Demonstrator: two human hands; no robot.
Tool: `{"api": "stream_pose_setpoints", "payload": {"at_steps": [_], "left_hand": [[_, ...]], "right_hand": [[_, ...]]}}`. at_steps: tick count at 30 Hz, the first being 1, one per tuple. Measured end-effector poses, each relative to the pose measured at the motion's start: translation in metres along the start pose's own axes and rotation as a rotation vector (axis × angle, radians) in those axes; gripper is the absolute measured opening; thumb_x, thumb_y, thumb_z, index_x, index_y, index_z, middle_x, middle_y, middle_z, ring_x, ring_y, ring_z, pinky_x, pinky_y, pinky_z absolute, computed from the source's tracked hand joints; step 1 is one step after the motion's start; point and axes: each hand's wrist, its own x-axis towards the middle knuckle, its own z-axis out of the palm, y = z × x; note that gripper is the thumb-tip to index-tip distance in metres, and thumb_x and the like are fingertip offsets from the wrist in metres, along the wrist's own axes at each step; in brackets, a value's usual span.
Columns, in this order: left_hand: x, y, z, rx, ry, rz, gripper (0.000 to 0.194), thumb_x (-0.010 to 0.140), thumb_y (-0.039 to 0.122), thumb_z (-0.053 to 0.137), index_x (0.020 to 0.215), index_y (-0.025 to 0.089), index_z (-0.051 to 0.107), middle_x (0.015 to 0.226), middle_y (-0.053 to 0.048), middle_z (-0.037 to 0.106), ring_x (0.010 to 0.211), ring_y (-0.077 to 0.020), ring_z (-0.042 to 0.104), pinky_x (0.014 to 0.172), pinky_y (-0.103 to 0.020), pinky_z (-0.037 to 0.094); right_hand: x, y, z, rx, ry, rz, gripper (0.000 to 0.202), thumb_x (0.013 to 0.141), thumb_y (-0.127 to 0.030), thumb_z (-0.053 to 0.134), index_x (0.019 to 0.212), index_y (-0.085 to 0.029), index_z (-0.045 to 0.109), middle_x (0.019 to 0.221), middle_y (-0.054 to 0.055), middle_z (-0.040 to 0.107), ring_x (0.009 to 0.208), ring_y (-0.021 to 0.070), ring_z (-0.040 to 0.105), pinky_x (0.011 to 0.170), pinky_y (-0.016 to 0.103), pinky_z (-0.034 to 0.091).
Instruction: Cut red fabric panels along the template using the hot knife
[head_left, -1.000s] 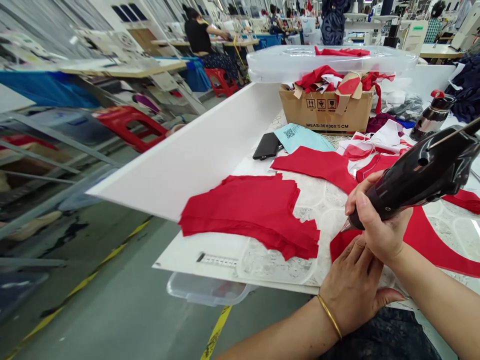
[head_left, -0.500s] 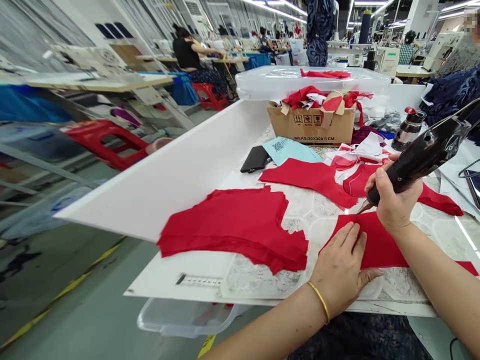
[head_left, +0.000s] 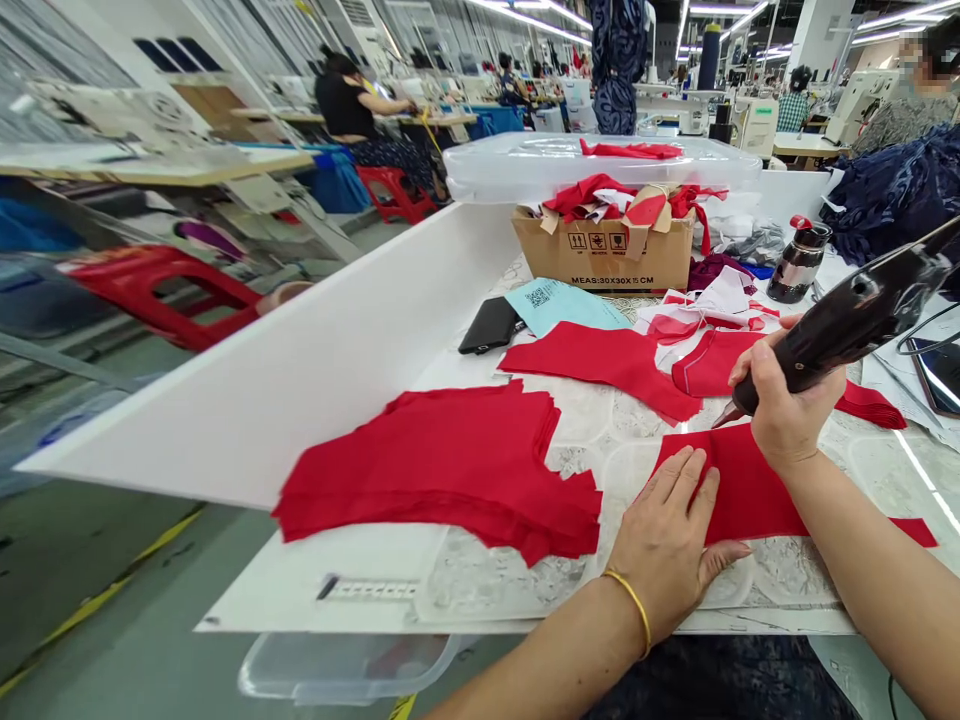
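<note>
Red fabric panel (head_left: 750, 490) is lying inside the bench (head_left: 772, 616) edge, left hand (head_left: 664, 535) pressing flat, right hand (head_left: 796, 412) gripping a black handheld tool (head_left: 847, 325).

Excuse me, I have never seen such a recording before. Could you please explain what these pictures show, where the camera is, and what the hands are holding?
There is no robot here: the hands belong to a person. One camera, worn on the head, looks forward and down. The left hand lies flat on a piece of red fabric. The right hand holds a black handheld tool, its narrow tip near the fabric's far edge; whether they touch is unclear. On the white table, a stack of red fabric lies to the left. Farther back are a light-blue sheet, a cardboard box with scraps on top, and a dark bottle.
</note>
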Motion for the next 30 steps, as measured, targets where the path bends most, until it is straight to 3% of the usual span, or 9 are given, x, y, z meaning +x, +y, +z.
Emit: {"api": "stream_pose_setpoints", "payload": {"at_steps": [3,14,23,30], "left_hand": [[-0.001,-0.001,0.000,0.004,0.004,-0.009,0.070,0.109,0.062,0.035,0.136,0.004,0.065,0.140,-0.024,0.065,0.134,-0.0358,0.061,0.109,-0.048,0.056],[-0.004,-0.002,0.004,-0.009,-0.009,-0.020,0.067,0.109,0.061,0.038,0.132,0.006,0.067,0.134,-0.025,0.068,0.127,-0.0359,0.065,0.106,-0.050,0.057],[-0.003,-0.006,0.000,-0.013,0.052,0.011,0.062,0.111,0.057,0.035,0.134,0.008,0.065,0.131,-0.021,0.070,0.122,-0.0348,0.068,0.103,-0.051,0.060],[0.000,-0.005,-0.004,-0.095,0.031,-0.034,0.062,0.112,0.055,0.034,0.151,0.009,0.049,0.127,-0.018,0.072,0.119,-0.0323,0.069,0.104,-0.049,0.059]], "right_hand": [[0.007,-0.004,-0.006,0.032,0.076,-0.020,0.032,0.084,-0.039,0.078,0.100,-0.024,0.054,0.064,-0.010,0.056,0.046,0.0119,0.057,0.048,0.028,0.050],[0.008,0.005,-0.012,-0.058,0.112,0.005,0.036,0.082,-0.045,0.080,0.095,-0.025,0.054,0.064,-0.008,0.059,0.049,0.0148,0.061,0.050,0.030,0.052],[0.030,0.006,-0.037,-0.036,0.156,-0.033,0.038,0.079,-0.040,0.082,0.098,-0.024,0.053,0.061,-0.010,0.059,0.042,0.0148,0.060,0.043,0.029,0.052],[0.025,0.017,-0.040,-0.070,0.185,-0.044,0.040,0.079,-0.045,0.084,0.092,-0.024,0.053,0.060,-0.010,0.058,0.042,0.0150,0.060,0.041,0.029,0.050]]}}
